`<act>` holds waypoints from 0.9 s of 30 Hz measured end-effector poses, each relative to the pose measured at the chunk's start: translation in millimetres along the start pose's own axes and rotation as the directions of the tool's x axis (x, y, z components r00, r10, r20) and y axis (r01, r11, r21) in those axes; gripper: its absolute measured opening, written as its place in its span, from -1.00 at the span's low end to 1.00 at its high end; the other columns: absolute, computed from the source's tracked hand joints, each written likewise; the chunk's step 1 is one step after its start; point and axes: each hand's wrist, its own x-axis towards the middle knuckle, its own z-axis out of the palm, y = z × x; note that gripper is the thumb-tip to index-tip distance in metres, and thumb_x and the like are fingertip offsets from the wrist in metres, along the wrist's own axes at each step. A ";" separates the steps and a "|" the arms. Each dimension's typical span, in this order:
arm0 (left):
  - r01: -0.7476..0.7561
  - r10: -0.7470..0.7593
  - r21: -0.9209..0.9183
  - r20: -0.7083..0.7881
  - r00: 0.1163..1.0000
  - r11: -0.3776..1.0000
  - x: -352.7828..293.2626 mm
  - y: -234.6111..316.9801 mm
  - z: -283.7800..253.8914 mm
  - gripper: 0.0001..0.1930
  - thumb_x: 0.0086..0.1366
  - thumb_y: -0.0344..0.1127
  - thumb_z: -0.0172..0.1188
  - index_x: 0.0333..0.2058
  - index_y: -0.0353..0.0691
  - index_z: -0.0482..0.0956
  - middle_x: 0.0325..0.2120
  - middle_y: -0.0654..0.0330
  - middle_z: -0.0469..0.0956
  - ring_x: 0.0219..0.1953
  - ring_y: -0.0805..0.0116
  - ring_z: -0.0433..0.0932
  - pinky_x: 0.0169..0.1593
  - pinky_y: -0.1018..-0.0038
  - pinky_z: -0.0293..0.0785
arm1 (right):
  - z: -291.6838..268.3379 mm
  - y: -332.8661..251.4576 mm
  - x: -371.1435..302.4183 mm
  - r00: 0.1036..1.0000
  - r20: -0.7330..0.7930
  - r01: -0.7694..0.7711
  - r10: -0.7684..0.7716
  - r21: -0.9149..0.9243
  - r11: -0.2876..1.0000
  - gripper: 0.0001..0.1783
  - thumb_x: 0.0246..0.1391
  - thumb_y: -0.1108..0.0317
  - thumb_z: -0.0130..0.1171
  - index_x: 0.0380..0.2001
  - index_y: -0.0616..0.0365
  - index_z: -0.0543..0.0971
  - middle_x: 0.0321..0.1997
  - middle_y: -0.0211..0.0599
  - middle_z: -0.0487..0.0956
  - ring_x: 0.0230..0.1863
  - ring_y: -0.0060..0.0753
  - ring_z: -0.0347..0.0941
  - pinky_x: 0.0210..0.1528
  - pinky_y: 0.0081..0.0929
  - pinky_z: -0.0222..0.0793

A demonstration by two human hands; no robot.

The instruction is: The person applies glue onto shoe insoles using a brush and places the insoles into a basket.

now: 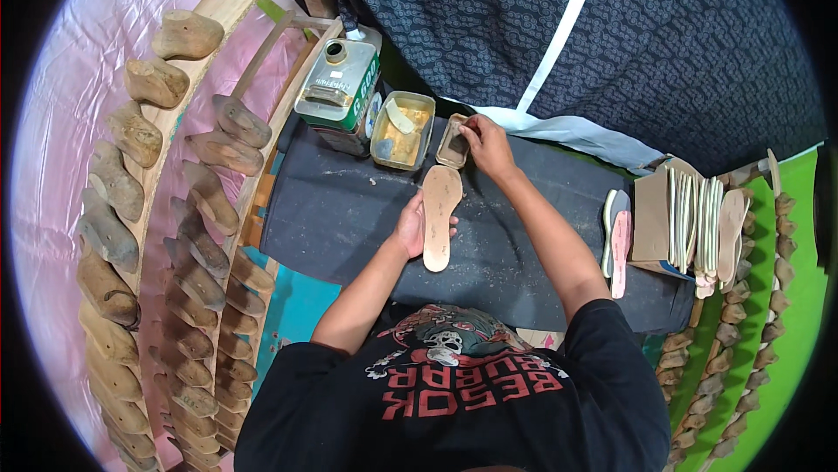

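1. We see a tan shoe insole (439, 217) lying flat on the dark work mat (349, 210), its toe pointing away from the person.
2. Our left hand (414, 226) grips the insole's left edge, fingers curled and clamped on it, thumb on top.
3. Just beyond the insole's toe sits a small rectangular tin (453, 142); our right hand (486, 146) reaches into it with fingertips pinched together, though we cannot tell whether they hold anything.
4. Left of that tin, farther from the insole, stands a larger open container of yellowish glue (402, 130), and beyond it a green and silver metal can (338, 86).
5. Well to the right of the insole, a few soles (616, 241) lie at the mat's edge, with a stack of more insoles (698, 223) past them.
6. Far left of the insole, racks hold rows of wooden shoe lasts (205, 201).
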 end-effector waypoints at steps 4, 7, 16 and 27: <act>0.001 -0.001 0.002 0.003 1.000 1.000 -5.6 -1.4 -4.3 -0.37 0.50 0.19 -0.35 0.18 -0.18 0.41 -0.08 0.11 0.59 -0.25 0.14 0.64 -0.18 0.14 0.65 | 0.1 -6.4 -7.7 0.988 0.079 -0.126 0.129 -0.043 0.991 -0.74 0.16 0.28 0.24 -0.33 0.32 0.54 -0.40 0.07 0.58 -0.36 0.09 0.53 -0.26 -0.17 0.42; 0.013 -0.013 0.000 0.001 1.000 1.000 -7.1 -4.7 -5.5 -0.37 0.50 0.19 -0.35 0.19 -0.18 0.41 -0.07 0.11 0.59 -0.25 0.13 0.64 -0.17 0.14 0.65 | -0.9 5.7 3.1 0.998 0.013 -0.054 0.054 0.002 0.999 -0.76 0.17 0.30 0.24 -0.34 0.32 0.54 -0.38 0.05 0.59 -0.35 0.07 0.53 -0.25 -0.18 0.42; 0.014 -0.013 -0.067 0.010 1.000 0.998 0.3 -0.1 -7.8 -0.37 0.50 0.19 -0.35 0.17 -0.20 0.42 -0.16 0.03 0.62 -0.25 0.10 0.64 -0.16 0.13 0.63 | 2.2 -2.9 10.6 0.994 0.048 0.098 -0.096 -0.053 0.994 -0.80 0.18 0.34 0.21 -0.33 0.31 0.56 -0.28 0.04 0.60 -0.20 0.13 0.54 -0.16 -0.13 0.43; -0.008 0.008 -0.068 0.005 1.000 0.998 4.0 1.1 -1.5 -0.39 0.51 0.18 -0.35 0.16 -0.19 0.42 -0.16 0.06 0.61 -0.27 0.10 0.64 -0.18 0.13 0.64 | 1.5 -18.3 7.2 0.981 0.168 0.114 -0.096 -0.102 0.988 -0.75 0.15 0.30 0.25 -0.38 0.32 0.53 -0.34 0.08 0.57 -0.26 0.21 0.51 -0.24 -0.05 0.38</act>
